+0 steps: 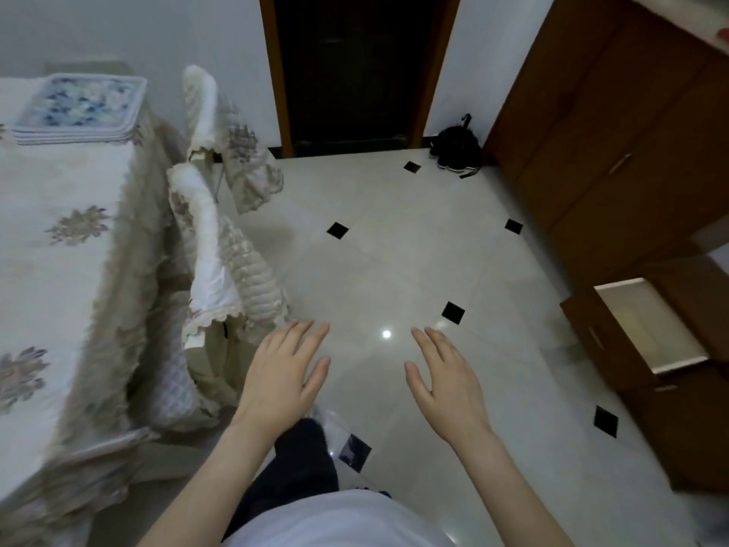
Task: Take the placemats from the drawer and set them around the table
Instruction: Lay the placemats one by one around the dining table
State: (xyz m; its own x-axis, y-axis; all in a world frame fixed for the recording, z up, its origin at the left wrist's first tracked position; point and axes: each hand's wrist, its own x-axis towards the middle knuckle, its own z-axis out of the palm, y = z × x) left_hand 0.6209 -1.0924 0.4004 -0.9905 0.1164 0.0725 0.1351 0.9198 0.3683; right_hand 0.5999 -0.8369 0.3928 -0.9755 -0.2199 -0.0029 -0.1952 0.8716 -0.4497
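Rightward, pulled-out drawer point(651, 325) seemingly bare inside; placemats point(79, 106) stacked on table point(47, 270); both hands' fingers spread, empty

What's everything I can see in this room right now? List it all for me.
placemats: one stack, blue floral, far end of table
table: one, pale patterned cloth, left
chairs: two, quilted cream covers, beside table
drawer: one, brown, pulled open, right, looks empty
cabinet: one, brown wood, right wall
shoes: dark pair, by doorway
doorway: one, dark, far wall
floor: white tiles, black diamonds
left hand: open, empty, over floor
right hand: open, empty, over floor
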